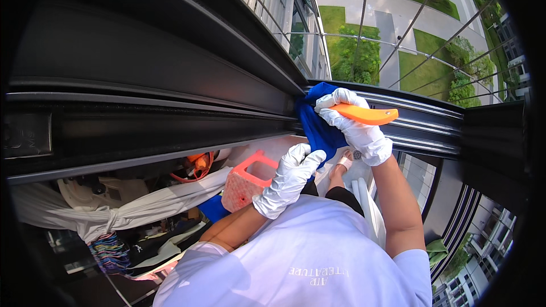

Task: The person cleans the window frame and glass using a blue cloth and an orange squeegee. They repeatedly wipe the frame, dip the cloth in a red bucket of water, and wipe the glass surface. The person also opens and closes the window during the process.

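Observation:
My right hand (pixel 352 121), in a white glove, grips an orange plastic handle (pixel 367 114) whose far part is hidden by the fingers and cloth. A blue cloth (pixel 315 123) lies bunched under that hand, on the corner where the dark metal sliding-window track (pixel 426 125) meets the upright frame. My left hand (pixel 292 179), gloved in white too, is lower and to the left, with thumb and fingers pinching the hanging edge of the same cloth. The tool's working end is out of sight.
Wire cables (pixel 405 44) run outside the window, high above lawns and paths. A pink plastic stool (pixel 245 187) stands below at left, near a tied white curtain (pixel 175 194) and stored items. Dark window frames (pixel 149 59) fill the upper left. A green cloth (pixel 436 252) hangs at lower right.

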`<move>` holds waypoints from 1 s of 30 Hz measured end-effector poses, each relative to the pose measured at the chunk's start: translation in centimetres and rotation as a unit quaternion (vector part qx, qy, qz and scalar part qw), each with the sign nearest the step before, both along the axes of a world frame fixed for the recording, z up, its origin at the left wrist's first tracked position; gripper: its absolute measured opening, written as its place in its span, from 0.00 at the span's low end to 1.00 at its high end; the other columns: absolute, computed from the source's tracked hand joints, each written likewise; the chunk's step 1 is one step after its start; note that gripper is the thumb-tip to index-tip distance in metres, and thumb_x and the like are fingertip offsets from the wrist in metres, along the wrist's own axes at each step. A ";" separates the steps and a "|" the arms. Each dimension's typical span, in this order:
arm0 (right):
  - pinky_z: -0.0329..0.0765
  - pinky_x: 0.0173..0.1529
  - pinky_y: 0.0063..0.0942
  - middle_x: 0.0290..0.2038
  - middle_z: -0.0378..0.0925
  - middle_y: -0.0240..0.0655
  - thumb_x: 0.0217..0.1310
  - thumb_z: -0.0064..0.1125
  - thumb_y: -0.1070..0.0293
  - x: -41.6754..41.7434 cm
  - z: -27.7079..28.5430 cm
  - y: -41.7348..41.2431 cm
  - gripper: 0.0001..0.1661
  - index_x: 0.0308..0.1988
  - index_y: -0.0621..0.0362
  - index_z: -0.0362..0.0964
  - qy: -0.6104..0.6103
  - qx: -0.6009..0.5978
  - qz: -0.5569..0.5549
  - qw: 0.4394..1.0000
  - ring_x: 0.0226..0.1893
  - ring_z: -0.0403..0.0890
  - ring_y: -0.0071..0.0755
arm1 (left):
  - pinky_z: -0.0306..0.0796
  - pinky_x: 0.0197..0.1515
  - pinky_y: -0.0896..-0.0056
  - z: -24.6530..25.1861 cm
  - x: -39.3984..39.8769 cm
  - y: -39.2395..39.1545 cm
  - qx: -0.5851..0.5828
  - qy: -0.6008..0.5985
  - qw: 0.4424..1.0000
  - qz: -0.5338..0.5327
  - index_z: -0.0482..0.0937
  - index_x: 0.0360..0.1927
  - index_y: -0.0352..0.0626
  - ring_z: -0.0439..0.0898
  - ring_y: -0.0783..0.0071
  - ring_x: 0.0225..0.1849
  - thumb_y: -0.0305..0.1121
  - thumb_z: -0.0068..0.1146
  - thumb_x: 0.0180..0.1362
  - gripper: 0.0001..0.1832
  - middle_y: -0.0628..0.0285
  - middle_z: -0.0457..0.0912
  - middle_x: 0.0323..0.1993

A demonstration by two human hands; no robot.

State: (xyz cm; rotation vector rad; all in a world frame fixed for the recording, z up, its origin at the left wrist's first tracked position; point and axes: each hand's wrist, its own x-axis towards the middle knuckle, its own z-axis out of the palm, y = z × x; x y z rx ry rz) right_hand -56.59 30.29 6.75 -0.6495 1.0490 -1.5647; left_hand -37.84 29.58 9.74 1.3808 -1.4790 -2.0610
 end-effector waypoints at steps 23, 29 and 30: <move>0.76 0.43 0.20 0.37 0.78 0.35 0.57 0.61 0.81 0.4 -0.9 0.7 0.07 0.38 0.61 0.76 0.029 -0.003 -0.054 0.998 0.36 0.78 0.24 | 0.68 0.33 0.82 -2.1 0.9 -0.5 -0.113 -0.030 0.990 -0.081 0.77 0.36 0.39 0.72 0.85 0.29 0.30 0.57 0.63 0.06 0.70 0.74 0.27; 0.77 0.46 0.22 0.39 0.80 0.36 0.59 0.60 0.78 0.6 -1.6 -0.7 0.07 0.40 0.60 0.74 -0.099 -0.042 -0.061 0.992 0.37 0.80 0.24 | 0.68 0.32 0.82 -0.9 -0.4 0.7 -0.119 -0.012 0.990 -0.080 0.76 0.33 0.40 0.72 0.86 0.28 0.32 0.58 0.63 0.07 0.71 0.74 0.27; 0.78 0.45 0.22 0.38 0.80 0.35 0.60 0.61 0.77 1.0 -1.4 -1.4 0.07 0.40 0.60 0.74 -0.105 -0.023 -0.067 0.992 0.36 0.81 0.24 | 0.68 0.32 0.83 -0.4 -0.6 0.5 -0.063 -0.007 0.997 -0.052 0.76 0.33 0.40 0.72 0.87 0.28 0.33 0.58 0.64 0.07 0.71 0.74 0.26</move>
